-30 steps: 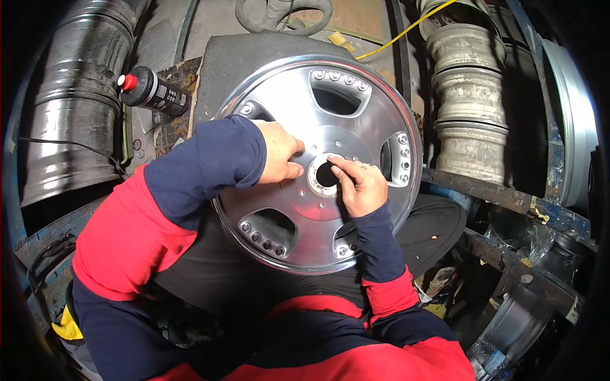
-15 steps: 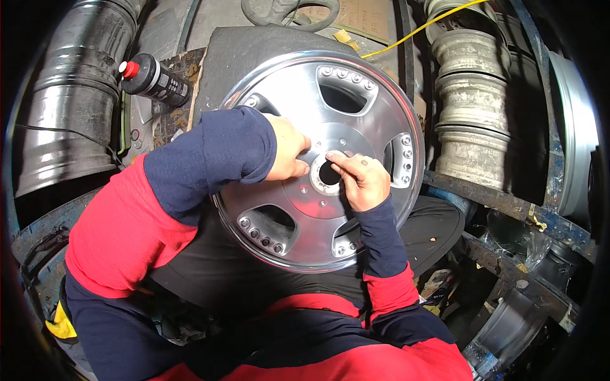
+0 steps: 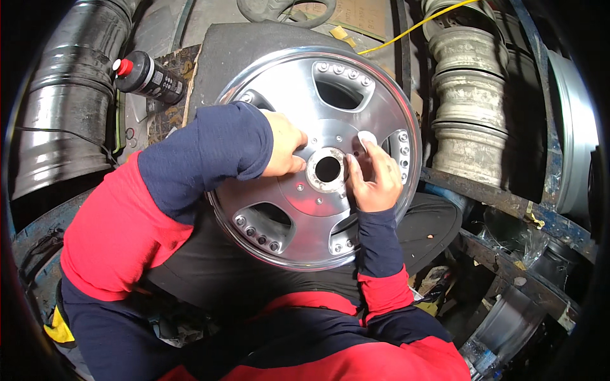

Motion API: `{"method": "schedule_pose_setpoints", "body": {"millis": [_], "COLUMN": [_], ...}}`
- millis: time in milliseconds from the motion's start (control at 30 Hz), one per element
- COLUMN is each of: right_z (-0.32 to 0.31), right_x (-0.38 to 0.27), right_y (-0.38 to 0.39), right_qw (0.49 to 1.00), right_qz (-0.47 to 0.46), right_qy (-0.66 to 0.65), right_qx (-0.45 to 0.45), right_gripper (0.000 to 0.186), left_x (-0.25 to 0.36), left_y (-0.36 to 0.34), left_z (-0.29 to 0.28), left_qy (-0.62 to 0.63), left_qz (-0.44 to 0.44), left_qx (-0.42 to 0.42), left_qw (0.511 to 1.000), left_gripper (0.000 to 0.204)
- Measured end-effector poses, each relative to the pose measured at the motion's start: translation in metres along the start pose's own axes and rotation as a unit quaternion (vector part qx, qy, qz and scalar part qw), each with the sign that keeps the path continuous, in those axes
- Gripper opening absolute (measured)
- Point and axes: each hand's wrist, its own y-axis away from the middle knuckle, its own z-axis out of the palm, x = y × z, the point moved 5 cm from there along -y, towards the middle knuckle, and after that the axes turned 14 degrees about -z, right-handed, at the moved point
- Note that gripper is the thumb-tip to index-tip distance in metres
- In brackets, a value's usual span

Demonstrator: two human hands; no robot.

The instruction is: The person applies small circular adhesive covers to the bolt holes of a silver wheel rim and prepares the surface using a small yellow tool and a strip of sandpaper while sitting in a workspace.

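A polished silver car wheel rim (image 3: pixel 298 238) lies face up across my lap. Its round centre bore shows dark inside a ring, and small bolts line its spoke openings. My left hand (image 3: pixel 284 146) rests on the rim's face left of the bore, thumb and forefinger apart; its other fingers are partly hidden. Just right of the bore, my right hand (image 3: pixel 380 181) touches the face with fingers stretched and thumb apart. A small pale oval patch (image 3: pixel 366 136) shows at its fingertips; I cannot tell whether it is a loose piece or a finger covering.
Dark matting (image 3: pixel 222 57) lies beneath the rim. A black bottle with a red-and-white cap (image 3: pixel 152 79) lies to the left, near large metal barrels (image 3: pixel 70 114). Stacked worn rims (image 3: pixel 470 127) stand right, behind a metal frame bar (image 3: pixel 483 190). A steering wheel (image 3: pixel 273 9) lies at the back.
My right hand has moved right, off the bore's edge, and its pinched fingers have spread. My left hand stays in place on the rim. The whole view has shifted slightly.
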Motion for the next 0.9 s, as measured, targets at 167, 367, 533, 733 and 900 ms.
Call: {"method": "schedule_pose_setpoints", "body": {"millis": [167, 367, 533, 733, 900], "right_z": [0.002, 0.007, 0.009, 0.012, 0.013], "right_x": [0.004, 0.009, 0.007, 0.003, 0.004], "right_y": [-0.009, -0.013, -0.019, -0.035, -0.039], "right_qw": [0.998, 0.993, 0.99, 0.982, 0.978], "right_qz": [-0.041, -0.07, -0.089, -0.122, -0.135], "right_qy": [0.05, 0.025, 0.039, 0.029, 0.02], "right_qx": [-0.027, -0.087, -0.104, -0.143, -0.161], "right_gripper": [0.054, 0.06, 0.06, 0.061, 0.062], "left_x": [-0.002, 0.0, 0.002, 0.004, 0.006], "left_y": [0.002, 0.005, 0.009, 0.007, 0.008], "left_z": [-0.002, -0.004, -0.007, -0.006, -0.008], "left_qy": [-0.014, -0.01, 0.001, -0.029, -0.033], "left_qz": [-0.006, 0.003, 0.019, 0.008, 0.008], "left_qx": [0.006, 0.023, 0.035, 0.021, 0.016], "left_qw": [1.0, 1.0, 0.999, 0.999, 0.999], "left_gripper": [0.048, 0.047, 0.046, 0.047, 0.048]}}
